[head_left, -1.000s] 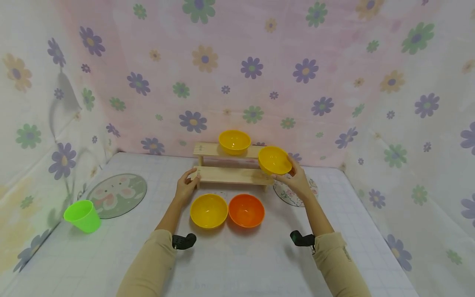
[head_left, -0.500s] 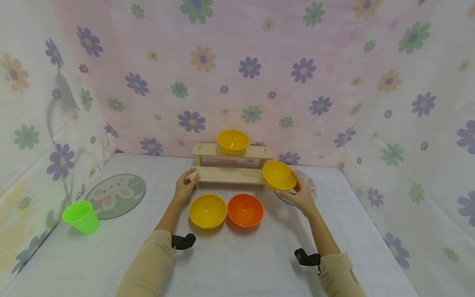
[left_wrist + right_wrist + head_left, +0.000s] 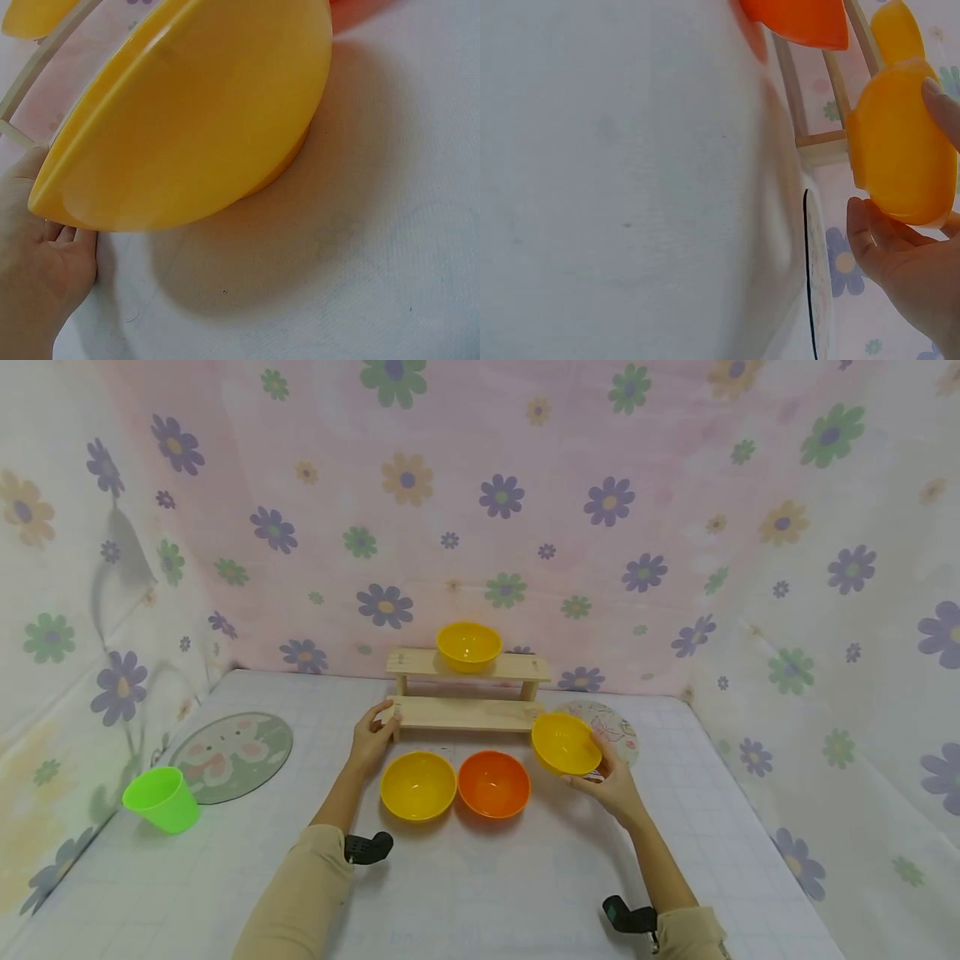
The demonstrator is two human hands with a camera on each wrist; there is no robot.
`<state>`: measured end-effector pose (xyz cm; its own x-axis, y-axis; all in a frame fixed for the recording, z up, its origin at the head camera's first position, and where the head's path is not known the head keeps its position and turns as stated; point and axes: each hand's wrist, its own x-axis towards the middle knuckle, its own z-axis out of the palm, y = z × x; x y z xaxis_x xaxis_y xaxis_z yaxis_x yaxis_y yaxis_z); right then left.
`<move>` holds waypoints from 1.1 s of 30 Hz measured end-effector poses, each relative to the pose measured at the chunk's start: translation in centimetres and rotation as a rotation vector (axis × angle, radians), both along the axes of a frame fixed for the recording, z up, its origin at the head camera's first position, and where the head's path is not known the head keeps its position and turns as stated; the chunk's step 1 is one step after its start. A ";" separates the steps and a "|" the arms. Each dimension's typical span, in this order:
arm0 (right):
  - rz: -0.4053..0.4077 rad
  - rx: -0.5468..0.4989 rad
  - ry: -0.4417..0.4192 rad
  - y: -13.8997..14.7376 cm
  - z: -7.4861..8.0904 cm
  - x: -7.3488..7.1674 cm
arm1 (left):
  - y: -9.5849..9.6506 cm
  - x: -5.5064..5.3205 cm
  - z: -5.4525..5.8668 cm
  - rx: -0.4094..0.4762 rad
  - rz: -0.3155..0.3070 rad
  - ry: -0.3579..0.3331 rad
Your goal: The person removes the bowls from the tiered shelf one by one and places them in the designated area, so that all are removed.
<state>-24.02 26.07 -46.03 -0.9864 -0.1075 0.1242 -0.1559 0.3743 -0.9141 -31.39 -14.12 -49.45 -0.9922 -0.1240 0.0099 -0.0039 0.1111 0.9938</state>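
My right hand [image 3: 617,787] holds a yellow bowl [image 3: 564,745] by its right side, tilted, off the right end of a two-tier wooden shelf [image 3: 465,713]. In the right wrist view the thumb lies on the held bowl [image 3: 904,142] and the other fingers are beneath it. My left hand [image 3: 371,739] grips the left end of the lower tier; in the left wrist view a yellow bowl partly hides its fingers. A second yellow bowl [image 3: 469,647] stands on the upper tier. In front of the shelf, another yellow bowl [image 3: 418,787] and an orange bowl [image 3: 493,785] sit side by side.
A green cup [image 3: 162,800] leans at the far left, by a round rabbit-print mat [image 3: 247,752]. Behind the held bowl lies a round floral mat [image 3: 618,731]. Flower-print cloth walls [image 3: 525,577] enclose the white table [image 3: 480,893] at the back and sides.
My right hand has brought the yellow bowl down and toward me from beside the upper tier, past the shelf's right end. The left hand stays on the lower tier.
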 end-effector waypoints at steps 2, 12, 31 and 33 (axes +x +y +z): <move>0.006 -0.011 -0.007 0.0 -0.2 0.3 | 0.0 0.0 0.1 0.001 0.007 -0.002; 0.024 0.006 -0.024 0.6 -0.9 2.3 | 0.2 -0.1 0.0 0.015 0.008 -0.006; 0.046 0.015 -0.109 0.8 -2.0 3.8 | 0.2 -0.1 -0.1 0.017 0.014 0.011; 0.051 0.028 -0.112 1.1 -2.5 3.7 | 0.2 -0.1 -0.1 0.016 0.013 0.013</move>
